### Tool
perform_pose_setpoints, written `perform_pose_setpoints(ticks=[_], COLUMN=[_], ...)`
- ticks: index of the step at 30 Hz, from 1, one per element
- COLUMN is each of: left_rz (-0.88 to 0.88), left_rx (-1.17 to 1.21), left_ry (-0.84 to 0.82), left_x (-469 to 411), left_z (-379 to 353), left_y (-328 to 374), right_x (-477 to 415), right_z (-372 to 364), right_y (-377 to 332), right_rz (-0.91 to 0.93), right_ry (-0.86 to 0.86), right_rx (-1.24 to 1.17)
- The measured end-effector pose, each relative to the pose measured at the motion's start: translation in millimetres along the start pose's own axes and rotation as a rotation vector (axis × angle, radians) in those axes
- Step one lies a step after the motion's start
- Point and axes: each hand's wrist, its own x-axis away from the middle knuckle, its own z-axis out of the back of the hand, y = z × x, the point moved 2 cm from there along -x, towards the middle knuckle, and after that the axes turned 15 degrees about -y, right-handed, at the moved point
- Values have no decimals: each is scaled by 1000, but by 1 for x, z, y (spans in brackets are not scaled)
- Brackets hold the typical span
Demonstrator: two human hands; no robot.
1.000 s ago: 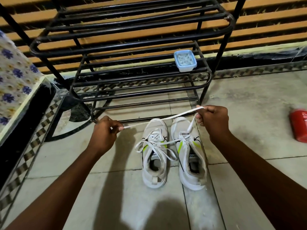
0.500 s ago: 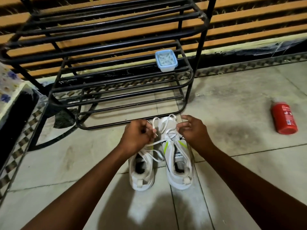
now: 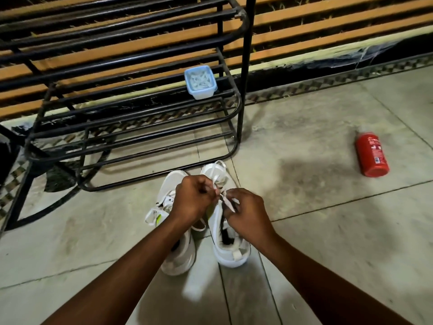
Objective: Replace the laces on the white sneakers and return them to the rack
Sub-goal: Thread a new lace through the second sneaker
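Observation:
Two white sneakers stand side by side on the tiled floor, toes toward the rack: the left sneaker (image 3: 178,259) and the right sneaker (image 3: 230,250). My left hand (image 3: 193,200) and my right hand (image 3: 246,213) meet over the right sneaker's tongue, both pinching its white lace (image 3: 216,173). A loop of that lace lies over the toe. Loose lace (image 3: 151,215) hangs off the left sneaker's side. The black metal shoe rack (image 3: 131,95) stands just beyond the shoes.
A small blue tub (image 3: 200,82) holding white laces sits on the rack's middle shelf at its right end. A red canister (image 3: 371,156) lies on the floor to the right. Wooden slats line the wall behind the rack.
A second ago my hands held the lace stretched wide apart above the shoes. They have come together over the right sneaker. The view has shifted right and closer.

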Motion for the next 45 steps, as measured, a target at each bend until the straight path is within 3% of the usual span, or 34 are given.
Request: perform_pose_setpoints(ticks=[6, 14, 29, 36, 45], left_rz=[141, 245, 245, 177, 213], left_rx=[159, 336, 200, 68, 168], left_ry=[90, 247, 407, 203, 169], left_x=[-5, -3, -3, -6, -11], left_z=[-15, -29, -43, -37, -36], left_y=[-11, -7, -6, -10, -8], right_x=[-3, -5, -10, -9, -11], right_z=[8, 12, 9, 10, 13], right_y=[16, 29, 38, 37, 33], right_rz=[-203, -227, -193, -193, -163], right_ry=[-3, -46, -100, -71, -115], right_rx=[-348, -651, -760, -762, -590])
